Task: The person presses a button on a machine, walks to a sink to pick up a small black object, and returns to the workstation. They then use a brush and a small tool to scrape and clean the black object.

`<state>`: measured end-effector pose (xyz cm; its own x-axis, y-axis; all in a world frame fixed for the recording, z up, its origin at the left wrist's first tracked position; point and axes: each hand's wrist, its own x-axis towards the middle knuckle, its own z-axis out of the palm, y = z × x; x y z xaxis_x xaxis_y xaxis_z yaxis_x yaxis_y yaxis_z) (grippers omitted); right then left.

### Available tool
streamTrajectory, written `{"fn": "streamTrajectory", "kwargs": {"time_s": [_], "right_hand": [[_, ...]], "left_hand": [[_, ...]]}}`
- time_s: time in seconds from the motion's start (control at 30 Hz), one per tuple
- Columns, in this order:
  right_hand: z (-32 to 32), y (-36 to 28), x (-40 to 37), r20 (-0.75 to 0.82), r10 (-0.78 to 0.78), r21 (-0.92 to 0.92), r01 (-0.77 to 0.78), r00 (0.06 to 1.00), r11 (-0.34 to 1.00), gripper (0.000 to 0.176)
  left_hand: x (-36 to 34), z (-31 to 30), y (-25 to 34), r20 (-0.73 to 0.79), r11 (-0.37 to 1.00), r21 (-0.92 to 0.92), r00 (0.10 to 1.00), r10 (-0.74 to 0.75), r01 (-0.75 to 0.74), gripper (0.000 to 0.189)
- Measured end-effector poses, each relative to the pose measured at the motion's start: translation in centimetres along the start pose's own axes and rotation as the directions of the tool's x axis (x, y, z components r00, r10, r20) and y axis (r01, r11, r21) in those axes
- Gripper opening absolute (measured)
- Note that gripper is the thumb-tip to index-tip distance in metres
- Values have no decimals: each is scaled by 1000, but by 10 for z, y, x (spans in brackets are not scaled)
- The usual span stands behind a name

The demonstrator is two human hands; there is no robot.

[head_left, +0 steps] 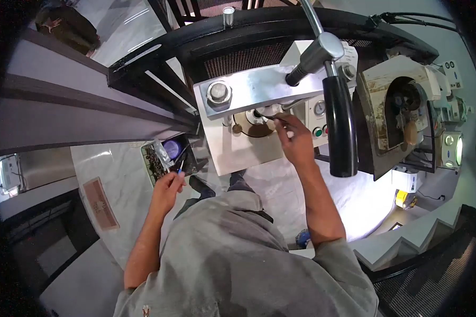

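My right hand [296,138] is closed on a dark slim tool [272,116], whose tip reaches the small ring-shaped part [255,118] on the round brown plate [259,129]. This plate lies under the thick metal crossbar [264,87] of a press with a black-handled lever [339,127]. Lower left, my left hand [167,190] is pinched around a thin object with a blue part [180,170]; its kind is too small to make out. Just beyond that hand stands an open box [152,168] of small dark pieces, a clear plastic bag and a purple round item [172,149].
A stained furnace-like machine [378,105] with a round dark opening stands at the right. The press has a gauge [319,108] and a green button [317,132]. A metal cylinder [228,17] sits on the black frame behind. Stair steps [396,245] lie at lower right.
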<state>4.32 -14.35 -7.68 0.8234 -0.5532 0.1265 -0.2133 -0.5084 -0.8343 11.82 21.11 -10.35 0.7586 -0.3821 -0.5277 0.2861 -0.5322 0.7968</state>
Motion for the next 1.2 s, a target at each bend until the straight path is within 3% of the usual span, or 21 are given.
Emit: {"fn": "streamTrajectory", "kwargs": {"time_s": [0.07, 0.2, 0.23, 0.27, 0.3, 0.43, 0.47, 0.5, 0.53, 0.6, 0.63, 0.67, 0.73, 0.83, 0.87, 0.93, 0.97, 1.0, 1.07, 1.13, 1.2], "right_hand": [[9, 29, 20, 222, -14, -387, 101, 975, 916, 22], [27, 77, 19, 209, -12, -286, 73, 978, 956, 24], [19, 62, 10, 47, 124, 207, -131, 991, 969, 25], [11, 48, 2, -30, 313, 667, -214, 949, 714, 27], [-1, 43, -2, -23, 453, 751, -284, 891, 597, 31], [5, 38, -14, -118, 410, 486, -308, 904, 818, 33], [19, 44, -13, -187, 233, 350, -156, 954, 924, 32], [45, 91, -11, -168, 191, 252, -145, 967, 957, 32], [52, 80, 1, -143, 152, 151, -130, 978, 980, 33], [38, 58, -2, -119, 281, 114, -268, 952, 957, 34], [33, 51, -3, -130, 407, 562, -271, 904, 781, 35], [29, 48, -7, -76, 520, 881, -187, 851, 435, 36], [23, 44, -13, -100, 514, 841, -204, 852, 502, 32], [24, 13, -19, -92, 354, 169, -335, 931, 927, 36], [32, 11, -16, -97, 349, 169, -330, 932, 929, 36], [52, 17, -12, -243, 98, 353, -7, 965, 936, 34], [60, 36, -11, -253, 258, 522, -93, 932, 848, 32], [49, 29, -14, -252, 259, 518, -96, 932, 850, 32], [19, -2, -15, -258, 517, 768, -151, 816, 622, 31], [15, -3, -22, -221, 454, 696, -187, 863, 693, 31], [40, 24, -15, -189, 331, 405, -234, 924, 884, 29]], "left_hand": [[-5, -9, -22, -15, 998, 61, 999, -30, 31, 35], [-20, -29, -83, -70, 984, 82, 986, -154, 160, 31], [-27, -31, -90, -126, 971, 95, 971, -206, 218, 31], [-31, -33, -98, -182, 956, 103, 950, -254, 275, 32], [-34, -36, -110, -181, 957, 101, 951, -252, 273, 32], [-49, -47, -144, -156, 932, 27, 922, -354, 362, 32], [-47, -50, -148, -152, 923, 34, 914, -375, 384, 31], [-42, -53, -152, -150, 924, 39, 916, -372, 381, 31], [-38, -57, -156, -148, 925, 26, 917, -371, 379, 30], [-35, -62, -159, -142, 927, 17, 918, -370, 375, 30], [-33, -64, -157, -160, 926, -4, 914, -372, 377, 30], [-33, -65, -155, -176, 924, -26, 908, -380, 381, 29], [-30, -65, -161, -176, 927, -45, 911, -374, 372, 29], [-37, -59, -164, -164, 919, -43, 905, -392, 391, 29], [-35, -57, -163, -159, 912, -32, 899, -409, 409, 29], [-34, -58, -162, -154, 911, -33, 899, -410, 410, 28], [-35, -57, -163, -149, 908, -33, 897, -417, 417, 28], [-39, -59, -165, -144, 907, -35, 896, -420, 420, 28], [-42, -62, -172, -185, 902, -162, 885, -427, 401, 27], [-48, -60, -181, -168, 888, -147, 874, -456, 435, 26], [-47, -60, -188, -160, 883, -134, 869, -467, 450, 26]]}}
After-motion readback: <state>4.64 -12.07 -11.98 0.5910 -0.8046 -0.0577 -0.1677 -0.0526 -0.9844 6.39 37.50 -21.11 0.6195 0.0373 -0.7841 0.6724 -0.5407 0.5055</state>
